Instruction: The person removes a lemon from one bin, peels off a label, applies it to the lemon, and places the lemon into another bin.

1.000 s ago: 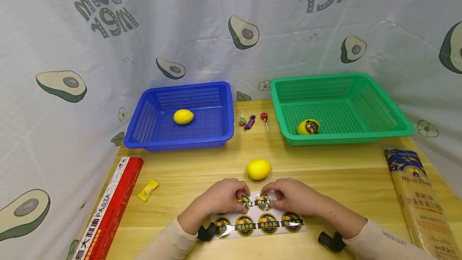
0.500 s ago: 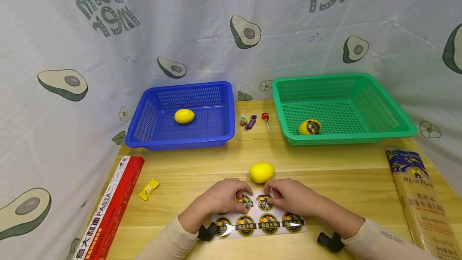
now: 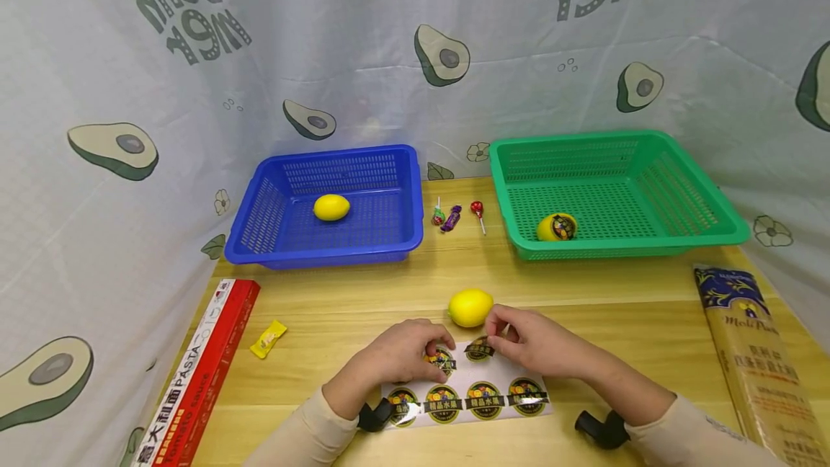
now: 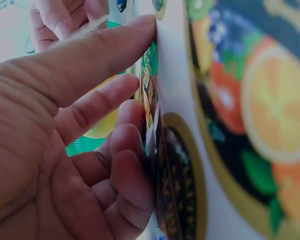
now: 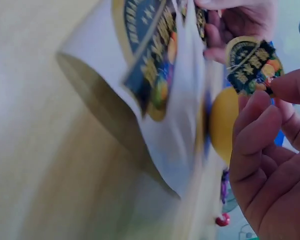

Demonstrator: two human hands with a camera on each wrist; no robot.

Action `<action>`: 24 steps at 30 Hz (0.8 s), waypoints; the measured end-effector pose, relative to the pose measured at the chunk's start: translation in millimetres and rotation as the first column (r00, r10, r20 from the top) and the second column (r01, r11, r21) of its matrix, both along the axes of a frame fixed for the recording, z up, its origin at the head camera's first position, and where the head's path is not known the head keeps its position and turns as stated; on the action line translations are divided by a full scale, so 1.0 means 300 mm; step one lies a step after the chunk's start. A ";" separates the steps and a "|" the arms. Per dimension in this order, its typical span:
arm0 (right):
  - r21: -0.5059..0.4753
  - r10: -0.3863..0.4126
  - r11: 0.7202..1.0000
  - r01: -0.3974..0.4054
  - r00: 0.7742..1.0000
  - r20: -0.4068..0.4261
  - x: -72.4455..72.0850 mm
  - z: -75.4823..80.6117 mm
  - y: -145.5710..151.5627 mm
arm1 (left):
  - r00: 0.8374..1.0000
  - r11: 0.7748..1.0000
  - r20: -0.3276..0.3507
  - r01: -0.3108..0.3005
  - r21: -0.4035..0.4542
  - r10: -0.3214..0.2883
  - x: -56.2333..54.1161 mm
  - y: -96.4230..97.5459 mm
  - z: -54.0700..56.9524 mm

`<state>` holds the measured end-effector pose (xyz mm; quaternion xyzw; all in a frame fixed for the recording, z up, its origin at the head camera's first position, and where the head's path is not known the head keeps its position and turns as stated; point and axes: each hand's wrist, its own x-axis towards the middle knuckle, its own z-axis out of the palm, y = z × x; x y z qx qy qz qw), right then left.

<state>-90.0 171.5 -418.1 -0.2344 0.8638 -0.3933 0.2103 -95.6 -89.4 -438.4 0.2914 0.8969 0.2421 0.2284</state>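
A white sheet of round fruit stickers [image 3: 464,413] lies on the table, dark labels with gold rims. My left hand [image 3: 410,353] rests on its upper left part, thumb and fingertips against the surface around one sticker [image 3: 442,360]. Between thumb and fingertips, my right hand [image 3: 541,343] pinches a single sticker [image 5: 253,65] by its edge. That sticker is off the sheet in the right wrist view, and a bare white patch shows below it in the head view. A yellow lemon [image 3: 470,308] lies just beyond the sheet, close to the right fingertips.
A blue basket [image 3: 327,259] holds a lemon [image 3: 331,207]; a green basket [image 3: 622,245] holds a stickered lemon [image 3: 547,228]. Two lollipops and a purple candy [image 3: 451,218] lie between them. A red pasta box [image 3: 201,373], yellow candy [image 3: 268,339] and pasta bag [image 3: 755,359] flank the work area.
My right hand has lifted a sticker from the sheet's top row and moved slightly up and right with it. My left hand has stayed on the sheet.
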 end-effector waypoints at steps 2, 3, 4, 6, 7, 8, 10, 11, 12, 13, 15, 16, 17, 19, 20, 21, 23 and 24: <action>0.018 -0.003 1.000 0.003 1.000 0.000 -0.002 0.010 0.001 | 1.000 1.000 -0.009 -0.006 -0.013 0.006 0.006 0.006 0.009; 0.028 0.001 1.000 -0.001 1.000 -0.011 -0.003 0.014 0.002 | 1.000 1.000 -0.015 -0.008 -0.006 0.008 0.009 0.010 0.014; 0.035 0.004 0.999 -0.004 1.000 -0.022 -0.002 0.018 0.001 | 1.000 1.000 -0.023 -0.013 0.015 0.013 0.013 0.013 0.023; 0.037 0.012 0.999 -0.010 0.999 -0.042 -0.001 0.024 0.000 | 0.999 0.992 0.001 -0.036 0.121 0.036 0.022 0.022 0.039; 0.033 0.016 0.999 -0.015 0.998 -0.053 0.001 0.027 -0.001 | 0.999 0.981 0.020 -0.053 0.187 0.050 0.026 0.026 0.047; 0.024 0.021 1.000 -0.019 0.998 -0.064 0.003 0.029 -0.002 | 0.997 0.963 0.048 -0.073 0.258 0.063 0.030 0.031 0.052; -0.001 0.025 1.000 -0.025 0.997 -0.076 0.008 0.031 -0.005 | 0.990 0.916 0.116 -0.124 0.382 0.086 0.038 0.039 0.059; -0.015 0.024 1.000 -0.026 0.996 -0.082 0.010 0.031 -0.006 | 0.983 0.891 0.156 -0.155 0.426 0.097 0.041 0.042 0.059; -0.030 0.021 0.999 -0.024 0.996 -0.087 0.013 0.030 -0.008 | 0.978 0.875 0.181 -0.179 0.449 0.108 0.044 0.045 0.058; -0.046 0.016 0.999 -0.020 0.996 -0.088 0.015 0.029 -0.009 | 0.971 0.863 0.206 -0.204 0.462 0.120 0.047 0.048 0.057; -0.077 0.001 0.997 -0.007 0.996 -0.085 0.019 0.025 -0.011 | 0.960 0.847 0.245 -0.241 0.474 0.137 0.050 0.050 0.054; -0.094 -0.009 0.996 0.001 0.996 -0.084 0.020 0.022 -0.011 | 0.953 0.840 0.266 -0.263 0.475 0.147 0.051 0.051 0.052; -0.106 -0.019 0.994 0.010 0.996 -0.084 0.021 0.018 -0.011 | 0.947 0.833 0.281 -0.279 0.477 0.156 0.052 0.051 0.051; -0.125 -0.038 0.992 0.028 0.997 -0.075 0.022 0.009 -0.007 | 0.932 0.815 0.317 -0.319 0.485 0.176 0.053 0.049 0.047; -0.131 -0.048 0.991 0.039 0.997 -0.067 0.022 0.004 -0.004 | 0.924 0.804 0.335 -0.339 0.489 0.186 0.053 0.048 0.045; -0.135 -0.061 0.989 0.053 0.996 -0.058 0.022 0.000 -0.001 | 0.915 0.791 0.353 -0.360 0.494 0.195 0.053 0.046 0.043; -0.135 -0.082 0.988 0.076 0.996 -0.037 0.022 -0.008 0.008 | 0.903 0.772 0.377 -0.389 0.503 0.209 0.052 0.044 0.039; -0.141 -0.091 0.986 0.087 0.996 -0.022 0.021 -0.011 0.012 | 0.898 0.762 0.385 -0.399 0.510 0.213 0.052 0.043 0.036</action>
